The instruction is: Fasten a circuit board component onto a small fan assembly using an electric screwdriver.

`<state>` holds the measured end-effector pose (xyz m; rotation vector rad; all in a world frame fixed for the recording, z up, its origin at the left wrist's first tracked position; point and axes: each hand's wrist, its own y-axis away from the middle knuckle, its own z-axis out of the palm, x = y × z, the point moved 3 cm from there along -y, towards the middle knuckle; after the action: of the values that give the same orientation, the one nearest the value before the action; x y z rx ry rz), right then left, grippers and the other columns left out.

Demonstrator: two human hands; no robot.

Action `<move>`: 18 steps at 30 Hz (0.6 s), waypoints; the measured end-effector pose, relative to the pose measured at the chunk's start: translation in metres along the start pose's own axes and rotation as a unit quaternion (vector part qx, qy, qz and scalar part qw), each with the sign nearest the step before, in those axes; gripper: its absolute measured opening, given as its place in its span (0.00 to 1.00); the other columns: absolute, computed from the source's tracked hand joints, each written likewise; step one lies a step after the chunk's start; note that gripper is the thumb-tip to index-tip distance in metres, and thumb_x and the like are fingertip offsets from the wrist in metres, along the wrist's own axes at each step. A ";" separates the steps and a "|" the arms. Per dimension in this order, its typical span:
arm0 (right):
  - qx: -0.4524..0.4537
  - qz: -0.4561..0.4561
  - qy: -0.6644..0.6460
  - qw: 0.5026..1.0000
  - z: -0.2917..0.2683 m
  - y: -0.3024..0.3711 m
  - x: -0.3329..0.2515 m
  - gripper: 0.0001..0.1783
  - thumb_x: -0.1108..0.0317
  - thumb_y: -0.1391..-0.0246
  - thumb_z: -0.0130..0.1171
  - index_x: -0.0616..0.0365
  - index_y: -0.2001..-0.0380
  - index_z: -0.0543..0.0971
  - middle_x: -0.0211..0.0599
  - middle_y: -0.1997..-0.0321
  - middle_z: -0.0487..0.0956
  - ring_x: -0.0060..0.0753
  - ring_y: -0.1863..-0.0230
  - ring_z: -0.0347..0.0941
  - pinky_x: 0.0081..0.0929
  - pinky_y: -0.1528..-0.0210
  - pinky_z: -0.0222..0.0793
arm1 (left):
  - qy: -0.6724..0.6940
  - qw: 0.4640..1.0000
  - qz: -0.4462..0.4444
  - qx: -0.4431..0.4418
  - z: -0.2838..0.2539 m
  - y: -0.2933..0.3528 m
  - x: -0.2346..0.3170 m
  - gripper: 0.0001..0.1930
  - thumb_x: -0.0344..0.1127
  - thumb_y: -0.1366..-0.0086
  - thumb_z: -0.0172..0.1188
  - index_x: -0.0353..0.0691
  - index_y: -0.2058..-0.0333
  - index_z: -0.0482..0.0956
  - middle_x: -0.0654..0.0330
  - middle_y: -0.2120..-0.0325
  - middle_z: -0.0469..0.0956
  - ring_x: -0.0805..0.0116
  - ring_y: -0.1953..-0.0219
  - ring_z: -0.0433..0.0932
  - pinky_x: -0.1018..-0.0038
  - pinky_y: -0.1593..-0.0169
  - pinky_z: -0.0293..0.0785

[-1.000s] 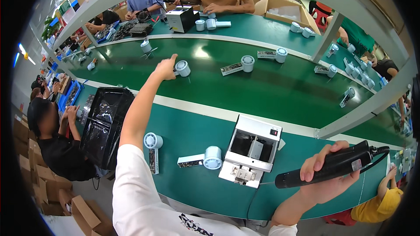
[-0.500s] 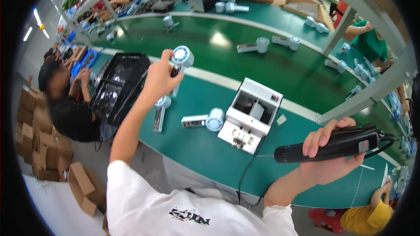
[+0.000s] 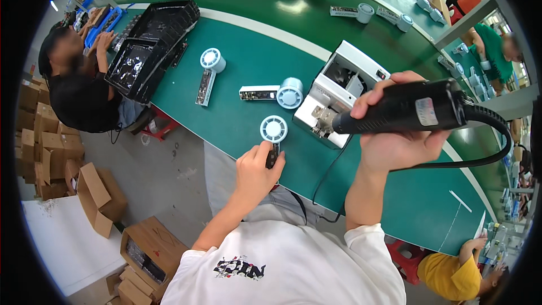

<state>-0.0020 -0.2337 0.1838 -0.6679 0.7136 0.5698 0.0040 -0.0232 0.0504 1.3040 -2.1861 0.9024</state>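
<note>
Head view: both hands point(image 3: 257, 172) raised, seemingly gripping.

Green bench, pale fans, black tools

The table point(image 3: 254, 113) is deep green with a white stripe; the small fan point(image 3: 274, 130) is pale blue-white; the power tool point(image 3: 406, 107) at three o'clock is black; the tray point(image 3: 152, 39) at ten o'clock is glossy black.

A small fan point(image 3: 274, 130) is sitting on the table point(image 3: 395, 203) just past the left hand point(image 3: 255, 172), which is holding its handle. The right hand point(image 3: 395, 141) is staying to the right of it, holding a power tool point(image 3: 403, 108) above the table. A box-shaped machine point(image 3: 339, 93) is lying under the tool's tip. Two more fans point(image 3: 291, 92) point(image 3: 212, 61) are lying farther out, beyond the left hand. Trays point(image 3: 149, 45), maybe stacked, are sitting far to the left.
</note>
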 end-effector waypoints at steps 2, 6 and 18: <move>0.017 0.015 0.039 0.999 0.004 0.004 0.009 0.48 0.27 0.46 0.30 0.69 0.60 0.71 0.48 0.77 0.73 0.38 0.83 0.69 0.29 0.83 0.68 | 0.014 0.999 -0.037 -0.028 0.000 0.005 -0.001 0.14 0.33 0.48 0.70 0.36 0.69 0.74 0.53 0.76 0.76 0.53 0.76 0.76 0.62 0.72 0.73; 0.017 -0.014 0.087 0.996 0.008 0.007 0.022 0.45 0.29 0.44 0.27 0.68 0.63 0.70 0.48 0.79 0.72 0.37 0.85 0.68 0.28 0.83 0.67 | 0.016 0.995 0.098 0.008 -0.011 0.019 -0.006 0.19 0.36 0.50 0.73 0.34 0.62 0.78 0.50 0.61 0.76 0.50 0.61 0.76 0.62 0.60 0.75; 0.019 -0.019 0.051 0.998 0.015 0.042 0.021 0.50 0.19 0.48 0.28 0.62 0.63 0.71 0.44 0.81 0.71 0.39 0.88 0.66 0.32 0.87 0.66 | 0.009 0.959 0.256 -0.120 -0.019 0.014 -0.036 0.30 0.54 0.47 0.68 0.37 0.53 0.79 0.52 0.53 0.74 0.49 0.49 0.71 0.52 0.44 0.67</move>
<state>-0.0110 -0.1906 0.1622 -0.6772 0.8036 0.4881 0.0089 0.0174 0.0355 0.6207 -2.5726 0.7808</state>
